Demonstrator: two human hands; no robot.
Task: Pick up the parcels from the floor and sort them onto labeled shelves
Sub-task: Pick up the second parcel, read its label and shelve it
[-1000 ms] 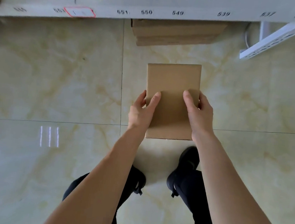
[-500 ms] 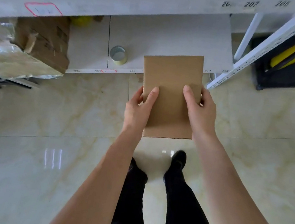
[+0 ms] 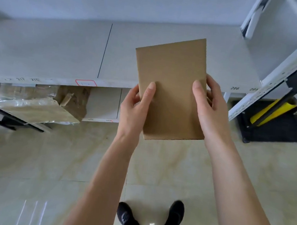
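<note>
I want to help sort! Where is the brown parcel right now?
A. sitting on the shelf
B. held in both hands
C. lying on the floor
B: the left hand and right hand grip the brown parcel by its sides, in front of the shelf.

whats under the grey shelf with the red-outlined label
Below the grey shelf sits a torn cardboard box beside a plastic-wrapped parcel, on a lower shelf. The flat parcel and left hand cover whatever lies further right.
</note>
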